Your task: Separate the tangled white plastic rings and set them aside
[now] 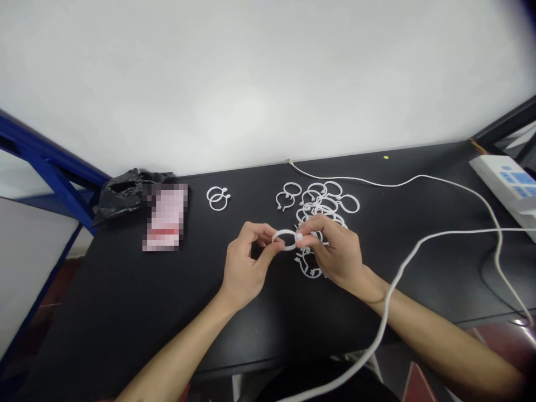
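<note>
Between my two hands, above the black table, is a white plastic ring clip [286,231] with a small knob on its right side. My left hand [250,259] pinches the ring's left edge between thumb and fingers. On the right, my right hand [335,245] grips the knob end with thumb and forefinger. Behind and beneath the right hand lies a loose pile of similar white ring clips [324,204], partly hidden by it. Farther left on the table, two ring clips [218,200] lie overlapping.
A crumpled black plastic bag [121,195] and a blurred pink packet [165,218] lie at the left of the black table [167,312]. A white cable [391,304] crosses in front of my right forearm. At the right edge sits a white power strip [508,184].
</note>
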`<state>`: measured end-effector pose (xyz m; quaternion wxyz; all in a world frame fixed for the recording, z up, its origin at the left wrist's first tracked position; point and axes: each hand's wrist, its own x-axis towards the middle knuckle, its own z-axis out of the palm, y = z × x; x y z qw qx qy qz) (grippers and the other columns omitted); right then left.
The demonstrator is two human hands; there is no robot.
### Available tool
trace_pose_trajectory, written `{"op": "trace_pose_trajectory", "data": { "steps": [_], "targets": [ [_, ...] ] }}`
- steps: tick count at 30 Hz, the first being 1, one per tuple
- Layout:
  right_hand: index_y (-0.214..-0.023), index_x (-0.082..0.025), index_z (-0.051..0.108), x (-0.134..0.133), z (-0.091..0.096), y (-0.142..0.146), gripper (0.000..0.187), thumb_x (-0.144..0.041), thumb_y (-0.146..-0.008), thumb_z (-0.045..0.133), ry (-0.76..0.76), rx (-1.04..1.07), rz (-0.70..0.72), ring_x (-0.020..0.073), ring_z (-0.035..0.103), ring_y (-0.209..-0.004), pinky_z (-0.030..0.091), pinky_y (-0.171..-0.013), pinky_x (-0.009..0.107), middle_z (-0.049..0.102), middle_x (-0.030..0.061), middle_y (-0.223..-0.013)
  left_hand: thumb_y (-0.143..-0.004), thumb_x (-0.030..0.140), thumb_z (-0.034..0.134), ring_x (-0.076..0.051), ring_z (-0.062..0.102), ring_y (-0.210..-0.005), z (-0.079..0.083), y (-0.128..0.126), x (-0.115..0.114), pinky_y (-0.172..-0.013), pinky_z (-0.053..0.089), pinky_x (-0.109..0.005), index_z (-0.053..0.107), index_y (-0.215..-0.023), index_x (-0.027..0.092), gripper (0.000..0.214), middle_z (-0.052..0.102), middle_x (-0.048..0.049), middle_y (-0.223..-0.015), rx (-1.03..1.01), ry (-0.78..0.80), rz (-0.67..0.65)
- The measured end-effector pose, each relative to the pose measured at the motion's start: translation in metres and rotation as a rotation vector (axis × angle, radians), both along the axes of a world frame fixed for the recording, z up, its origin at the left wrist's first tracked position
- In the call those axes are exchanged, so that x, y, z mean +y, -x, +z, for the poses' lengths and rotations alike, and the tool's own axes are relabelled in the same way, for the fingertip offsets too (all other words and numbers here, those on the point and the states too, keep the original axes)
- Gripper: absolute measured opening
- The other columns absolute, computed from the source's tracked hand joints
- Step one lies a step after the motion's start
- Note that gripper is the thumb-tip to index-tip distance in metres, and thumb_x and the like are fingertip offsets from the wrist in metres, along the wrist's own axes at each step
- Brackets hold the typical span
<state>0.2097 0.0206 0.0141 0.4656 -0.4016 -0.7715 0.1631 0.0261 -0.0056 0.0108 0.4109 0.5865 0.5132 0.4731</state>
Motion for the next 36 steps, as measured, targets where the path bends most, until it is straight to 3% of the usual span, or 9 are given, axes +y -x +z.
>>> {"op": "trace_pose_trajectory", "data": {
  "steps": [14, 16, 19, 21, 23, 25, 28, 31, 36],
  "targets": [
    [-0.072, -0.02, 0.052, 0.003, 0.0, 0.002, 0.03, -0.039, -0.095, 0.057, 0.047, -0.015, -0.004, 0.0114, 0.06, -0.059, 0.046, -0.055, 0.024, 0.062, 0.0003, -0.067, -0.089, 0.023, 0.067, -0.013, 0.064, -0.074, -0.002, -0.006, -0.006, -0.071, 0.051, -0.024, 0.058, -0.096, 0.023, 0.01, 0.069, 0.0027, -0.079, 0.263, -0.376, 0.007],
    [-0.071, -0.021, 0.052, 0.003, 0.001, 0.002, 0.03, -0.038, -0.095, 0.056, 0.047, -0.018, -0.011, 0.0111, 0.059, -0.058, 0.045, -0.054, 0.024, 0.062, -0.0003, -0.066, -0.088, 0.023, 0.068, -0.013, 0.064, -0.074, -0.002, -0.007, -0.006, -0.072, 0.05, -0.024, 0.059, -0.094, 0.023, 0.01, 0.068, 0.0027, -0.079, 0.243, -0.345, 0.01],
    [-0.077, -0.021, 0.054, 0.004, 0.003, 0.001, 0.023, -0.036, -0.095, 0.057, 0.058, -0.045, -0.044, 0.0125, 0.06, -0.061, 0.047, -0.056, 0.025, 0.063, 0.0003, -0.069, -0.087, 0.027, 0.068, -0.013, 0.064, -0.074, -0.001, -0.007, -0.004, -0.074, 0.05, -0.025, 0.061, -0.097, 0.023, 0.013, 0.067, 0.0024, -0.08, 0.137, -0.158, 0.037],
    [-0.088, -0.021, 0.057, 0.005, 0.002, 0.001, 0.015, -0.035, -0.092, 0.061, 0.077, -0.037, -0.03, 0.0142, 0.063, -0.067, 0.051, -0.062, 0.027, 0.066, 0.0015, -0.076, -0.087, 0.03, 0.068, -0.014, 0.064, -0.076, -0.001, -0.007, -0.001, -0.076, 0.05, -0.026, 0.063, -0.105, 0.024, 0.019, 0.067, 0.0022, -0.081, 0.024, -0.014, 0.051],
    [-0.102, -0.021, 0.057, 0.005, 0.0, 0.001, 0.019, -0.034, -0.09, 0.065, 0.113, 0.016, 0.018, 0.0155, 0.065, -0.074, 0.054, -0.069, 0.03, 0.068, 0.0024, -0.083, -0.088, 0.032, 0.067, -0.015, 0.065, -0.079, -0.001, -0.006, 0.002, -0.078, 0.051, -0.027, 0.065, -0.108, 0.024, 0.022, 0.068, 0.0013, -0.083, -0.064, 0.071, 0.046],
    [-0.111, -0.022, 0.056, 0.005, -0.002, 0.002, 0.027, -0.032, -0.089, 0.066, 0.167, 0.078, 0.049, 0.0157, 0.067, -0.076, 0.056, -0.072, 0.031, 0.068, 0.0028, -0.087, -0.087, 0.033, 0.067, -0.016, 0.065, -0.081, -0.001, -0.004, 0.004, -0.077, 0.051, -0.028, 0.067, -0.104, 0.023, 0.019, 0.07, 0.0003, -0.086, -0.086, 0.095, 0.041],
    [-0.106, -0.021, 0.061, 0.005, -0.001, 0.004, 0.019, -0.029, -0.089, 0.065, 0.211, 0.089, 0.046, 0.015, 0.067, -0.076, 0.055, -0.069, 0.029, 0.068, 0.0028, -0.087, -0.085, 0.033, 0.069, -0.015, 0.065, -0.077, 0.001, -0.002, 0.004, -0.075, 0.051, -0.027, 0.067, -0.105, 0.024, 0.022, 0.071, 0.0012, -0.085, -0.013, 0.076, 0.005],
    [-0.104, -0.02, 0.065, 0.005, 0.002, 0.004, 0.014, -0.024, -0.091, 0.063, 0.153, 0.01, 0.075, 0.0142, 0.066, -0.077, 0.054, -0.068, 0.027, 0.069, 0.0034, -0.087, -0.086, 0.034, 0.068, -0.014, 0.065, -0.072, 0.004, -0.001, 0.004, -0.074, 0.051, -0.026, 0.066, -0.109, 0.025, 0.024, 0.072, 0.0022, -0.083, 0.093, 0.038, -0.047],
    [-0.11, -0.019, 0.066, 0.003, 0.003, 0.006, 0.019, -0.018, -0.092, 0.059, 0.064, -0.048, 0.146, 0.0119, 0.063, -0.07, 0.053, -0.064, 0.025, 0.068, 0.0027, -0.082, -0.093, 0.033, 0.058, -0.016, 0.071, -0.079, 0.008, 0.0, 0.004, -0.077, 0.052, -0.028, 0.069, -0.097, 0.021, 0.017, 0.075, -0.0013, -0.085, 0.124, 0.038, -0.037]
  ]
}}
